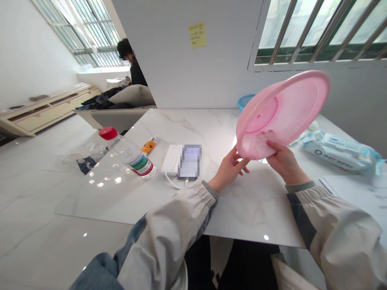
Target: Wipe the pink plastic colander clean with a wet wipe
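A pink mesh basket (290, 104) is held up above the white marbled table, tilted so that its inside shows. My left hand (230, 169) grips its lower left rim, with the thumb and fingers at the edge. On the lower right, my right hand (284, 159) holds the rim, thumb on top and fingers behind the mesh, partly seen through it. Behind the basket a blue basin (244, 101) is mostly hidden. Left of my left hand lie a phone (190, 162) with a cable plugged in and a white power bank (171, 160).
A clear bottle with a red cap (130, 155) is at the left, near an orange item (148, 147). At the right are a wet wipes pack (341, 153) and paper sheets (359, 193). A yellow note (197, 35) hangs on the wall. Another person (136, 68) sits far left.
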`<state>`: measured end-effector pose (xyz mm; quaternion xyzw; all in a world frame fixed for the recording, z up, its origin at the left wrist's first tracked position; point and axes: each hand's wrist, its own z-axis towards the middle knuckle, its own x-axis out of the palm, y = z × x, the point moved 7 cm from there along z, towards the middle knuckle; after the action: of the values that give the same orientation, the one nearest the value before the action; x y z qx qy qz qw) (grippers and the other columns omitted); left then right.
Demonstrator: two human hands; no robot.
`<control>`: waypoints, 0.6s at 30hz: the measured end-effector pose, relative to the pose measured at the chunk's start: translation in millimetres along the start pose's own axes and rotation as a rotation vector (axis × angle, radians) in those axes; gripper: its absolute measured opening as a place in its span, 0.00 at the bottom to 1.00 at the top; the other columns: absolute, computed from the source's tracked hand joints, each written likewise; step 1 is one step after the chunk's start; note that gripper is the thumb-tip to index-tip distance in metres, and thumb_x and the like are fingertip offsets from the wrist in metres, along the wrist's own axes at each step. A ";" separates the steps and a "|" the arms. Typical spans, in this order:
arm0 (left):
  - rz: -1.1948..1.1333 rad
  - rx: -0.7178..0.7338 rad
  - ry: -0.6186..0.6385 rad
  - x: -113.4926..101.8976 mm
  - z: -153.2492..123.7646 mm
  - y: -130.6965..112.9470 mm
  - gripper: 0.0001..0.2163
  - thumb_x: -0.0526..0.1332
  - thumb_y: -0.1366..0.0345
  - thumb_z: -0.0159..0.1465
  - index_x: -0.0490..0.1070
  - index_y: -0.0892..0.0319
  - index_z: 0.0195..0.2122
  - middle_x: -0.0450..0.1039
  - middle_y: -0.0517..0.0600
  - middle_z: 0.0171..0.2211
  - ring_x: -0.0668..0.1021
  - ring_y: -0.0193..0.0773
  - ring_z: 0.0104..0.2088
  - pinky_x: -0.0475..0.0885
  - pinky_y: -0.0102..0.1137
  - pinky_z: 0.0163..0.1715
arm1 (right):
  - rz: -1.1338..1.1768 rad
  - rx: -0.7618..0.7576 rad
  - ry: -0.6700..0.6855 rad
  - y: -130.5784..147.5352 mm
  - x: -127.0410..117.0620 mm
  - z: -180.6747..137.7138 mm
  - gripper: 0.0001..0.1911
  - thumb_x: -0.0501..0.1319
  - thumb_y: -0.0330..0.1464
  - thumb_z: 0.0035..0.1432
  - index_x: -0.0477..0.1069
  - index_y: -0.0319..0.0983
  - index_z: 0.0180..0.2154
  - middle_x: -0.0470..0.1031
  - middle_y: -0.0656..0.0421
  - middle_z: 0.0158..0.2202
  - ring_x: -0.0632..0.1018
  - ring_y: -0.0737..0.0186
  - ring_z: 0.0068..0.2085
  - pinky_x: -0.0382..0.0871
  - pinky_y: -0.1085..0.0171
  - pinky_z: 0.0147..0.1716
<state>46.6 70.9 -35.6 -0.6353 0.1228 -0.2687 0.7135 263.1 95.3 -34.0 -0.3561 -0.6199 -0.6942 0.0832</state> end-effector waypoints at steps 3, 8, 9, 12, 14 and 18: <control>-0.033 0.036 -0.040 -3.5 2.2 0.6 0.42 0.74 0.44 0.71 0.63 0.50 0.82 0.82 0.51 0.48 0.82 0.32 0.29 0.74 0.29 0.29 | -0.002 0.013 0.011 -0.6 1.8 -0.9 0.23 0.66 0.18 0.59 0.84 0.47 0.49 0.90 0.61 0.57 0.82 0.57 0.71 0.72 0.55 0.78; -0.068 0.170 -0.165 -14.0 1.9 -11.4 0.45 0.74 0.35 0.68 0.67 0.52 0.80 0.72 0.42 0.35 0.70 0.27 0.23 0.69 0.29 0.25 | 0.015 0.026 -0.011 -3.6 -1.9 1.3 0.24 0.66 0.17 0.57 0.86 0.46 0.48 0.90 0.61 0.55 0.87 0.56 0.65 0.74 0.54 0.77; -0.070 0.189 -0.184 -15.4 1.0 -14.6 0.47 0.74 0.34 0.67 0.67 0.53 0.80 0.69 0.40 0.32 0.68 0.27 0.22 0.67 0.29 0.24 | 0.017 0.025 -0.018 -4.3 -3.4 2.2 0.24 0.66 0.17 0.56 0.86 0.45 0.48 0.91 0.61 0.54 0.87 0.56 0.64 0.74 0.54 0.77; -0.084 0.216 -0.227 -18.3 -2.5 -22.0 0.49 0.73 0.32 0.67 0.66 0.54 0.81 0.66 0.39 0.29 0.66 0.27 0.22 0.63 0.28 0.23 | 0.004 0.027 -0.006 -6.7 -6.2 5.1 0.24 0.66 0.17 0.56 0.86 0.46 0.48 0.91 0.62 0.54 0.87 0.57 0.64 0.74 0.52 0.77; -0.099 0.212 -0.236 -18.7 -4.6 -23.8 0.49 0.74 0.32 0.67 0.66 0.54 0.81 0.68 0.39 0.29 0.67 0.27 0.22 0.63 0.28 0.23 | -0.009 0.022 0.014 -7.2 -7.5 7.1 0.24 0.66 0.17 0.57 0.86 0.47 0.48 0.90 0.62 0.55 0.87 0.56 0.65 0.73 0.52 0.77; -0.132 0.129 -0.182 -13.8 -5.8 -18.1 0.50 0.76 0.35 0.66 0.62 0.51 0.82 0.77 0.44 0.36 0.75 0.29 0.25 0.73 0.29 0.28 | -0.015 -0.013 0.024 -4.8 -11.6 10.6 0.24 0.66 0.18 0.57 0.86 0.49 0.48 0.90 0.64 0.55 0.85 0.57 0.68 0.72 0.53 0.78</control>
<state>28.0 72.6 -21.2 -0.6165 -0.0021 -0.2634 0.7420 273.1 102.3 -45.1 -0.3436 -0.6170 -0.7031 0.0830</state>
